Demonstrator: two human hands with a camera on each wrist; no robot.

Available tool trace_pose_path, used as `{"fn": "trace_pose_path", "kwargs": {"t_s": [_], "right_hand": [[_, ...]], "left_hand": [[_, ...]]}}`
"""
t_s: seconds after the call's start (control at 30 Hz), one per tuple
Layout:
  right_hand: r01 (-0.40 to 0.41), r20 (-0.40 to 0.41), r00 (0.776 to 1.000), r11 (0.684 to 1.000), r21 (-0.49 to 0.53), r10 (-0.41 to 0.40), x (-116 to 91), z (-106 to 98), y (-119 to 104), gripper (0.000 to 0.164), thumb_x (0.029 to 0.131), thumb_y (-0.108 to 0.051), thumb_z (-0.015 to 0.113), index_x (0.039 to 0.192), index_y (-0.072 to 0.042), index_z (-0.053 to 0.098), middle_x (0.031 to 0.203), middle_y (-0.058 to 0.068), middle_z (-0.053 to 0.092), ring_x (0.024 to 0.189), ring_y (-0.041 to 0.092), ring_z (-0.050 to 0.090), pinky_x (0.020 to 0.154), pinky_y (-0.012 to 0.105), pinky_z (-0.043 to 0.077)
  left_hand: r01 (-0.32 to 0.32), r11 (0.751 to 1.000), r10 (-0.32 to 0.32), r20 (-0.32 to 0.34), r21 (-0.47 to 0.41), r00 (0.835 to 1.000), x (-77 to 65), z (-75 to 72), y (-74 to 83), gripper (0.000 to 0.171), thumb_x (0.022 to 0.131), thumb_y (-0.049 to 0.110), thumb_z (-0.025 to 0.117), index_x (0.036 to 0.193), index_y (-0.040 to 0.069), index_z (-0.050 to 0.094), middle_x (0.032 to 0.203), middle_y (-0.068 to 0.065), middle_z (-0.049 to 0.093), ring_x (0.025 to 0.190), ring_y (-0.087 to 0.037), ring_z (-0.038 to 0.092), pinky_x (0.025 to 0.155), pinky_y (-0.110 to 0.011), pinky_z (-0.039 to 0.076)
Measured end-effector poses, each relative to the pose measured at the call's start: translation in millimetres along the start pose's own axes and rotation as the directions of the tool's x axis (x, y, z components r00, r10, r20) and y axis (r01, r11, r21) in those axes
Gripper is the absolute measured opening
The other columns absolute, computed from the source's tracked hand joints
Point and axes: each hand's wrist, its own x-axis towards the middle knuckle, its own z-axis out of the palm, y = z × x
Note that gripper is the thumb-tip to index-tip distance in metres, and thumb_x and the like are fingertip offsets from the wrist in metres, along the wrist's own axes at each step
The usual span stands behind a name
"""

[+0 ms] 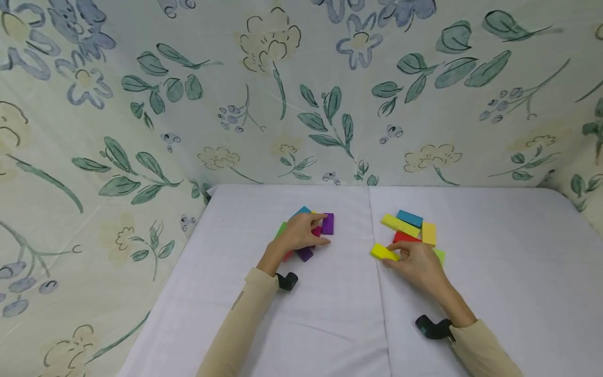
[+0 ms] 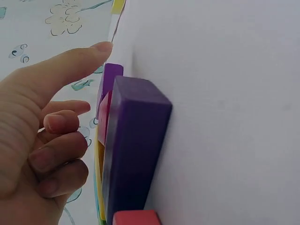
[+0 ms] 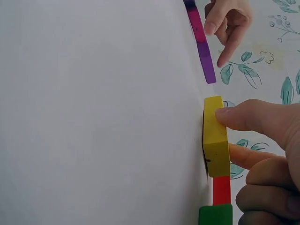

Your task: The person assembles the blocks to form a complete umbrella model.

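My left hand (image 1: 300, 232) hovers over the left group of wooden blocks, thumb and forefinger apart with nothing between them. A purple block (image 1: 328, 225) lies at that group's right end, right by the forefinger tip. Close up in the left wrist view are a dark purple block (image 2: 136, 145) and a red block (image 2: 137, 217). With thumb and fingers, my right hand (image 1: 419, 264) pinches a yellow block (image 3: 215, 136) at the near left side of the right group. Beside it lies a red block (image 1: 406, 237), partly covered by the hand.
In the right group are a blue block (image 1: 410, 218), a long yellow block (image 1: 399, 225), an orange-yellow block (image 1: 428, 233) and a green block (image 3: 215, 215). A white cloth (image 1: 339, 303) covers the table. Patterned fabric (image 1: 282, 94) hangs behind. Black devices sit at both wrists.
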Motion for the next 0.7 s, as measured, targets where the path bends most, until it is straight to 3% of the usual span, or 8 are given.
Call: {"fn": "trace_pose_path", "kwargs": {"t_s": [0.2,0.37,0.57,0.7], "right_hand": [[0.013,-0.024,1.000,1.000,-0.009,-0.013,-1,2,0,0.037,0.082,-0.024,0.088,0.107,0.001,0.078,0.059,-0.002,0.036,0.053,0.015,0.036,0.050,0.024,0.023],[0.003,0.000,1.000,1.000,-0.015,-0.003,0,-1,0,0.040,0.082,-0.026,0.088,0.109,0.001,0.077,0.060,-0.002,0.038,0.053,0.016,0.037,0.049,0.024,0.025],[0.045,0.130,0.990,0.996,0.073,-0.054,3,-14,9,0.045,0.083,-0.024,0.088,0.122,-0.007,0.074,0.063,-0.003,0.035,0.054,0.011,0.034,0.049,0.025,0.026],[0.118,0.270,0.949,0.979,0.167,-0.160,8,-28,18,0.057,0.082,-0.016,0.088,0.135,-0.009,0.067,0.063,-0.005,0.032,0.054,0.007,0.033,0.050,0.025,0.029]], "left_hand": [[-0.016,0.999,0.015,0.029,0.034,0.999,8.9,-2.0,-4.4,0.075,0.084,0.041,0.087,0.148,0.012,0.058,0.070,0.004,0.036,0.066,-0.010,0.035,0.057,-0.023,0.026],[0.014,0.998,-0.018,0.060,0.060,0.998,16.1,-4.8,-6.8,0.072,0.086,0.042,0.085,0.148,0.017,0.059,0.078,0.002,0.043,0.072,-0.012,0.042,0.064,-0.025,0.030],[0.050,0.999,-0.049,0.077,-0.011,0.996,20.5,-7.7,-10.6,0.071,0.085,0.038,0.086,0.148,0.020,0.059,0.078,0.001,0.043,0.074,-0.013,0.042,0.063,-0.026,0.030],[0.062,0.994,-0.055,0.078,-0.089,0.995,22.6,-7.3,-13.9,0.069,0.085,0.037,0.087,0.146,0.020,0.061,0.072,0.002,0.039,0.067,-0.012,0.037,0.060,-0.025,0.029]]}}
